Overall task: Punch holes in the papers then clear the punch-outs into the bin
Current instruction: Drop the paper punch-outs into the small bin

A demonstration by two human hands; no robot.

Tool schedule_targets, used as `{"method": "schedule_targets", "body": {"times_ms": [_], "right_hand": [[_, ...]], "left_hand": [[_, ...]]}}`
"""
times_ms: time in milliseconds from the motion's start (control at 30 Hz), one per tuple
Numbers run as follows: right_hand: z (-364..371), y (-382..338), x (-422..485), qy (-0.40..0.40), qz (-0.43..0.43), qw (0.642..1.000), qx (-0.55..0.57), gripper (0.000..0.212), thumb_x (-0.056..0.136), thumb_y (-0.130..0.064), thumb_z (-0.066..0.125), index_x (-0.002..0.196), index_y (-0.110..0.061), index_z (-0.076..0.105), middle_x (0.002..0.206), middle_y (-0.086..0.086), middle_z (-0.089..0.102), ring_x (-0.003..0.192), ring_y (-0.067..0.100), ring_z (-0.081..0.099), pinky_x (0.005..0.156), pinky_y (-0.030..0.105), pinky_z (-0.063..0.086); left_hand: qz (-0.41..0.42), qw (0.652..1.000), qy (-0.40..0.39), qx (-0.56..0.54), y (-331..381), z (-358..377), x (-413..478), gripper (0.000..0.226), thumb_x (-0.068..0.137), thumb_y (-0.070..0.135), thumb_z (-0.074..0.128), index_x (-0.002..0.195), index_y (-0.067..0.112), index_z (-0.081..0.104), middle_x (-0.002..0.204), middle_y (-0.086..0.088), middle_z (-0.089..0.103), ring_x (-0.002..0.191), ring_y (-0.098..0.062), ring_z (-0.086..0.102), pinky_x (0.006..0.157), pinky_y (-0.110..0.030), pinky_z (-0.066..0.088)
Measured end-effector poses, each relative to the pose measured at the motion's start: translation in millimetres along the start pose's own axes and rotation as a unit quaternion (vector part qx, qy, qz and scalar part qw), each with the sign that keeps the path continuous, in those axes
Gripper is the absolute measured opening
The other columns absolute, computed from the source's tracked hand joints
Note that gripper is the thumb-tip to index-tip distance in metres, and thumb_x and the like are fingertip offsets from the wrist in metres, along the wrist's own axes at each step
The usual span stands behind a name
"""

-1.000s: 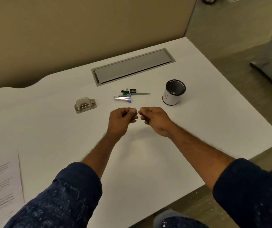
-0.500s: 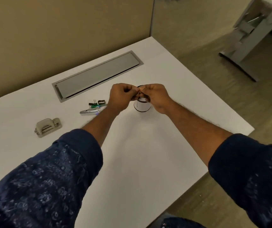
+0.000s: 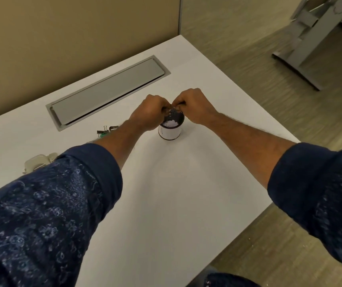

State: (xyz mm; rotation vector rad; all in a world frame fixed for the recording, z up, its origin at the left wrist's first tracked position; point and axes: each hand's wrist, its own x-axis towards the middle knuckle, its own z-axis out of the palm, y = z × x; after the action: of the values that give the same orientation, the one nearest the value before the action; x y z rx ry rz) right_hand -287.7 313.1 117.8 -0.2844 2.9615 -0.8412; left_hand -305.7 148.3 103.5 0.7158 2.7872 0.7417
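Observation:
The bin (image 3: 170,132) is a small black mesh cup with a white label, standing on the white desk (image 3: 166,193). White paper bits lie inside it. My left hand (image 3: 150,112) and my right hand (image 3: 193,105) hover right over its far rim, fingertips pinched and almost touching each other. Anything pinched between the fingers is too small to see. The beige hole punch (image 3: 38,161) sits at the left, partly hidden behind my left sleeve. No papers are in view.
Binder clips and a small metal piece (image 3: 107,129) lie left of the bin, behind my left forearm. A grey cable-tray lid (image 3: 108,90) is set into the desk further back. The desk's right edge (image 3: 259,214) drops to the floor; a beige partition stands behind.
Both hands travelled from the desk's middle to above the bin, staying pinched together. The view turned right, so the papers left the frame and the punch slid behind my sleeve.

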Motion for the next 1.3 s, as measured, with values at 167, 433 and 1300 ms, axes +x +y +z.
{"method": "schedule_targets", "body": {"times_ms": [167, 433, 1300], "right_hand": [[-6, 3, 4, -0.002, -0.016, 1.0, -0.011, 0.022, 0.086, 0.0, 0.06, 0.101, -0.005, 0.075, 0.104, 0.011, 0.075, 0.095, 0.02, 0.069, 0.085, 0.021, 0.05], [-6, -1, 5, 0.001, -0.001, 0.999, -0.033, 0.02, 0.083, -0.005, 0.065, 0.096, -0.013, 0.077, 0.098, 0.005, 0.074, 0.085, 0.019, 0.067, 0.081, 0.032, 0.055], [-9, -15, 1, -0.019, 0.181, 0.941, 0.285, 0.038, 0.097, -0.04, 0.05, 0.108, -0.007, 0.067, 0.091, 0.009, 0.073, 0.079, 0.019, 0.07, 0.074, 0.031, 0.055]], "left_hand": [[0.002, 0.999, 0.006, 0.038, 0, -3, 4, 0.033, 0.089, -0.005, 0.053, 0.11, 0.008, 0.074, 0.109, -0.013, 0.073, 0.093, -0.029, 0.066, 0.08, -0.043, 0.057], [-0.013, 0.997, 0.024, 0.066, 4, -7, 4, 0.023, 0.091, 0.007, 0.061, 0.107, 0.014, 0.075, 0.105, -0.009, 0.074, 0.093, -0.026, 0.068, 0.082, -0.043, 0.058], [-0.134, 0.921, 0.002, -0.365, 1, -18, -16, 0.029, 0.097, 0.025, 0.055, 0.12, 0.011, 0.066, 0.111, -0.007, 0.071, 0.101, -0.02, 0.068, 0.092, -0.035, 0.054]]}}
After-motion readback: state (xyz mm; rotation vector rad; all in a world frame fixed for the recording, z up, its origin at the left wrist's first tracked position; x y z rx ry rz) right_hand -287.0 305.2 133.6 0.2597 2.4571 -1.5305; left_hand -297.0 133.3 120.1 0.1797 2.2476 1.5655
